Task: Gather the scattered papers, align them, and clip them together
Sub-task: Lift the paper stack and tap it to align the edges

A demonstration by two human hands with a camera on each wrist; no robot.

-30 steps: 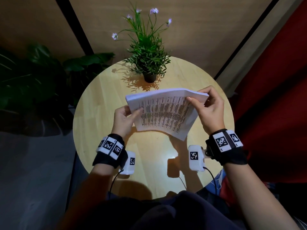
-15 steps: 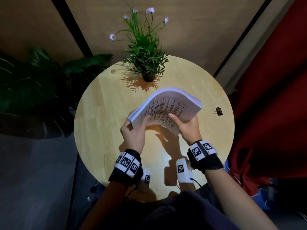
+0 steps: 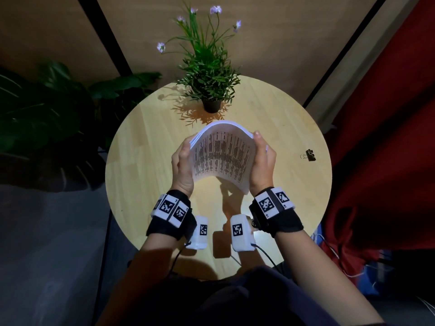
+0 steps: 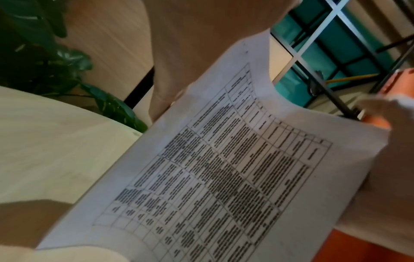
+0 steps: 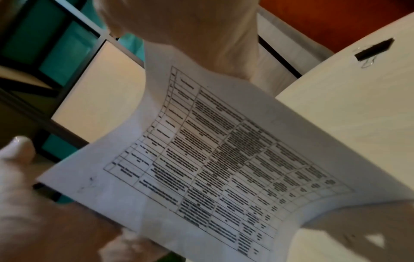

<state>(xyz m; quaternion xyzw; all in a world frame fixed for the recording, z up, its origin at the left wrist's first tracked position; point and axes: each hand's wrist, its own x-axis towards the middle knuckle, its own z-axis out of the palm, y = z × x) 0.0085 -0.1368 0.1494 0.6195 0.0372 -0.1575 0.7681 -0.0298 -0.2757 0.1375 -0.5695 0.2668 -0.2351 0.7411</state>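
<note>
A stack of printed papers [image 3: 222, 156] with a table of text on top is held above the round wooden table [image 3: 146, 161], bowed upward into an arch. My left hand [image 3: 182, 161] grips its left edge and my right hand [image 3: 262, 161] grips its right edge, thumbs on top and fingers underneath. The left wrist view shows the papers [image 4: 224, 168] up close, as does the right wrist view [image 5: 212, 168]. A black binder clip [image 3: 310, 155] lies on the table to the right of my right hand, apart from it; the clip [image 5: 374, 50] also shows in the right wrist view.
A potted plant [image 3: 211, 90] with small pink flowers stands at the table's far edge, just beyond the papers. Large dark leaves [image 3: 47, 109] crowd the left side. Red fabric [image 3: 388, 137] hangs close to the table's right edge.
The stack has turned from lying wide to lengthwise and now bows up. Both hands have slid to its long side edges and drawn closer together.
</note>
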